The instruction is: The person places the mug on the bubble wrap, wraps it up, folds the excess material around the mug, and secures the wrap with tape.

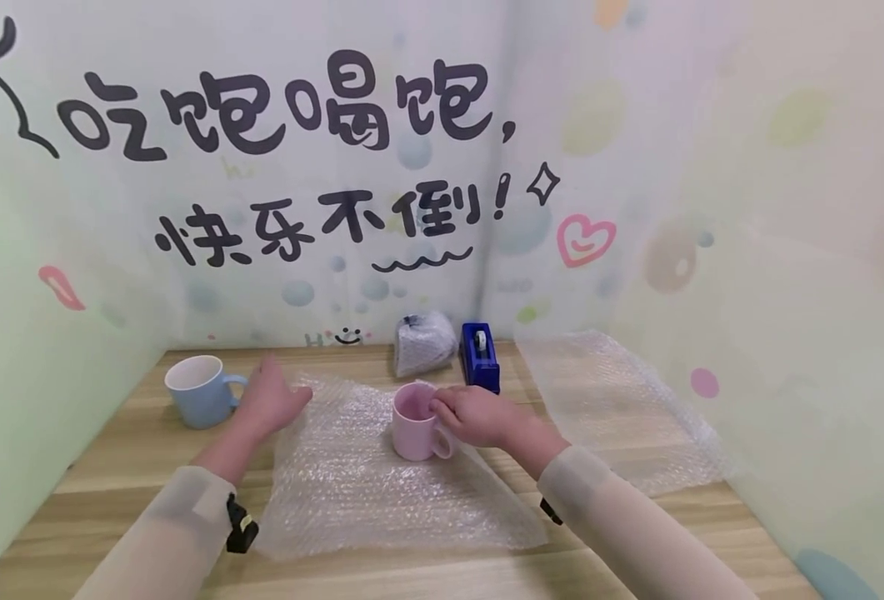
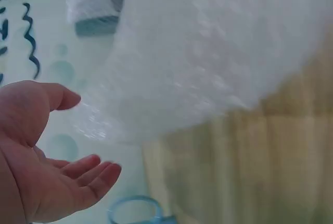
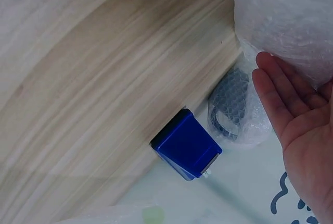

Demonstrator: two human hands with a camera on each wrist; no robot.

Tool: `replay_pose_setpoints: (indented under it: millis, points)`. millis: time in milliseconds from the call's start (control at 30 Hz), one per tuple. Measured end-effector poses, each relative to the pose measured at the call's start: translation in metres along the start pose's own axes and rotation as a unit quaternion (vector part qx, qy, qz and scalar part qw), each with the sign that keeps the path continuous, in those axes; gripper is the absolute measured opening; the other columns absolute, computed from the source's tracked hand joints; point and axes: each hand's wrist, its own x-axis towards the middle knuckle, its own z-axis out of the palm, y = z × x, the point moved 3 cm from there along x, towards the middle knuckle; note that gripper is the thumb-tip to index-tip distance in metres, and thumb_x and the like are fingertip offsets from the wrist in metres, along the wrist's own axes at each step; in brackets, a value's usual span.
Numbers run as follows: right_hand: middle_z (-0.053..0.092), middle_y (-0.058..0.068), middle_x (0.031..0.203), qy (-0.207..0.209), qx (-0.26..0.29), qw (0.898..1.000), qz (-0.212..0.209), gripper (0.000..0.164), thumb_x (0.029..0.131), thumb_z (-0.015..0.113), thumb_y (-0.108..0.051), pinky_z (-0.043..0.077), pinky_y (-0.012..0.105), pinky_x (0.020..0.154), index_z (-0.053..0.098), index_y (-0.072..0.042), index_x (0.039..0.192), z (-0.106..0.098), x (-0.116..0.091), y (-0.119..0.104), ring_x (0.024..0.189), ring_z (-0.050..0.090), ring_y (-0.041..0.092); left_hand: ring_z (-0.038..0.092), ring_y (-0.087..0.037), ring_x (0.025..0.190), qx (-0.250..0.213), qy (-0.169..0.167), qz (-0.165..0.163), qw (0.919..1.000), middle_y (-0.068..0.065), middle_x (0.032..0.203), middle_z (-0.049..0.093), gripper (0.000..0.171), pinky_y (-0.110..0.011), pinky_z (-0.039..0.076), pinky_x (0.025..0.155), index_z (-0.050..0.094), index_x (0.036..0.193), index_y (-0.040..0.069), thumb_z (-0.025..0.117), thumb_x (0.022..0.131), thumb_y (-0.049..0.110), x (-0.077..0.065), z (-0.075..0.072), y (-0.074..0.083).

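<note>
A pink mug (image 1: 414, 435) stands upright on a sheet of bubble wrap (image 1: 337, 508) laid on the table. My right hand (image 1: 479, 415) pinches its rim above the handle, thumb and finger curled there. In the right wrist view, the fingers (image 3: 286, 94) lie beside crinkled bubble wrap (image 3: 286, 15), and the thumb is out of frame. My left hand (image 1: 272, 398) is held open at the sheet's far left corner, thumb apart from the fingers. The left wrist view shows nothing in it. Close beside it stands a light blue mug (image 1: 197, 400).
Behind the pink mug are a bubble-wrapped bundle (image 1: 425, 343) and a blue tape dispenser (image 1: 481, 357). A second bubble wrap sheet (image 1: 621, 417) lies on the right. The wooden table (image 1: 112, 500) meets a decorated wall (image 1: 262, 183) at the back.
</note>
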Motion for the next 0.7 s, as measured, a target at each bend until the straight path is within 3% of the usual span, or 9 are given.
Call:
replay_pose_setpoints:
  millis: [100,200,333,433,567,700]
  points:
    - [0.075,0.013,0.140,0.002,0.002,1.000,0.001,0.041,0.118,0.043,-0.029,0.056,0.047,0.117,0.070,-0.007,0.140,0.002,0.002,-0.001,0.134,0.071,0.030,0.065,-0.048,0.105,-0.020,-0.020,-0.010,0.9995,-0.036,0.116,0.065,0.055,-0.052,0.060,0.090,0.055,0.132,-0.019,0.063,0.106,0.028,-0.002,0.002,-0.015]
    - [0.075,0.013,0.140,0.007,-0.002,1.000,-0.003,0.040,0.118,0.044,-0.029,0.056,0.047,0.116,0.069,-0.007,0.140,0.003,0.003,-0.002,0.134,0.071,0.030,0.065,-0.023,0.085,-0.064,-0.024,0.004,0.9977,-0.015,0.097,0.070,0.029,-0.034,0.050,0.068,0.068,0.108,-0.003,0.061,0.108,0.025,-0.006,0.002,-0.013]
    - [0.077,0.012,0.136,0.018,-0.017,1.000,-0.014,0.039,0.118,0.044,-0.027,0.058,0.046,0.114,0.070,-0.007,0.138,0.002,0.004,-0.002,0.130,0.073,0.029,0.078,-0.022,0.093,-0.112,-0.030,0.053,0.9919,-0.017,0.115,0.080,0.029,-0.031,0.054,0.073,0.069,0.113,0.003,0.056,0.111,0.028,-0.010,-0.003,0.015]
    - [0.078,0.011,0.132,0.024,-0.017,0.999,-0.015,0.037,0.117,0.044,-0.026,0.059,0.046,0.111,0.071,-0.007,0.135,0.001,0.003,-0.001,0.126,0.074,0.028,0.079,-0.023,0.096,-0.153,-0.053,0.086,0.9831,-0.017,0.121,0.081,0.028,-0.031,0.056,0.076,0.067,0.114,0.003,0.054,0.114,0.029,-0.012,-0.003,0.043]
    - [0.078,0.009,0.128,0.022,-0.001,1.000,-0.004,0.036,0.117,0.044,-0.028,0.060,0.046,0.109,0.071,-0.009,0.133,0.002,0.001,0.000,0.123,0.075,0.027,0.073,-0.020,0.087,-0.200,-0.094,0.123,0.9675,-0.016,0.116,0.081,0.025,-0.030,0.057,0.070,0.065,0.115,0.002,0.058,0.113,0.027,-0.014,0.010,0.072]
    - [0.079,0.007,0.123,0.025,0.007,1.000,0.001,0.035,0.117,0.044,-0.028,0.061,0.046,0.106,0.071,-0.010,0.130,0.004,0.000,0.002,0.118,0.076,0.025,0.068,-0.018,0.092,-0.174,-0.114,0.175,0.9622,-0.008,0.110,0.078,0.026,-0.033,0.059,0.078,0.069,0.116,0.008,0.063,0.112,0.033,-0.019,0.031,0.091]
